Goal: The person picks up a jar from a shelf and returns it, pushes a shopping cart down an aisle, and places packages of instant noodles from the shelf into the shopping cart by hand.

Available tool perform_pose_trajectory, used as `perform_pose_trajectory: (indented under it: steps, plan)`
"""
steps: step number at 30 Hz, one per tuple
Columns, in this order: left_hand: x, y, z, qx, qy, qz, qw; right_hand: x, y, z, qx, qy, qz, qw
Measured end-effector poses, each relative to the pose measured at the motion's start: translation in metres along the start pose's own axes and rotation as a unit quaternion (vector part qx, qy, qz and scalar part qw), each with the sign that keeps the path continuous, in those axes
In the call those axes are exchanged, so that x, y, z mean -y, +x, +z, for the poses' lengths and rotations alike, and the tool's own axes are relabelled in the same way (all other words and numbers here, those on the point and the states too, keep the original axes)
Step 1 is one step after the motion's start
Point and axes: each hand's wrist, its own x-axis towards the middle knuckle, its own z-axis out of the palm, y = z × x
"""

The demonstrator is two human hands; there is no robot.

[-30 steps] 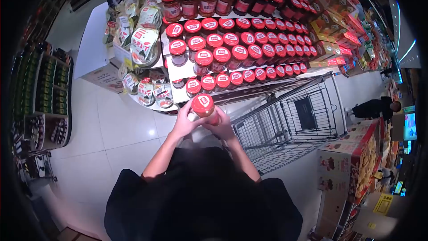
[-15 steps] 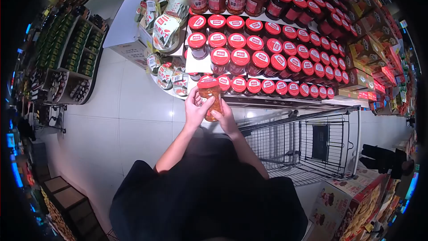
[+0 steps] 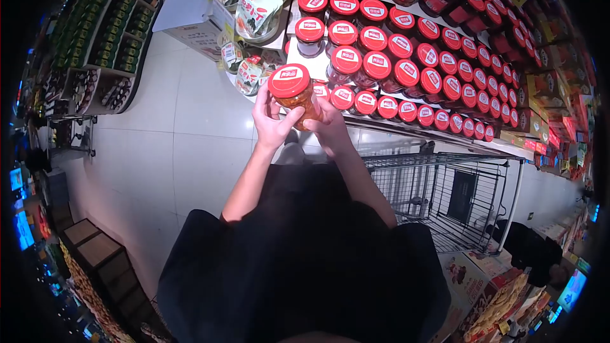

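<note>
Both hands hold one glass jar with a red lid and orange-brown contents, tilted with its lid toward the shelf. My left hand wraps its left side, thumb across the glass. My right hand grips the lower right side near the base. Just beyond the jar, rows of red-lidded jars stand on a white stepped shelf. Clear bags with white and red labels are piled left of these rows.
A metal shopping cart stands to the right, beside the display. Printed cartons are at the lower right, near a person in dark clothing. At the left are a shelf of green goods and dark crates.
The view has shifted, and the display sits closer. The jar has been turned and tilted between both hands, which still hold it; its lid top faces me again after showing more of its side.
</note>
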Motion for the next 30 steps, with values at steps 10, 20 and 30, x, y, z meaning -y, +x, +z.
perform_pose_trajectory:
  steps: [10, 20, 30]
  plan:
    - [0.016, 0.057, -0.032, -0.047, -0.077, 0.036, 0.995, 0.029, 0.015, 0.015, -0.060, 0.062, 0.067, 0.994]
    - [0.024, 0.077, -0.036, -0.067, -0.120, 0.004, 0.991, 0.041, 0.009, 0.015, -0.090, 0.058, 0.058, 0.993]
    - [0.031, 0.078, -0.028, -0.040, -0.124, -0.003, 0.992, 0.036, 0.008, 0.005, -0.118, -0.042, 0.000, 0.992]
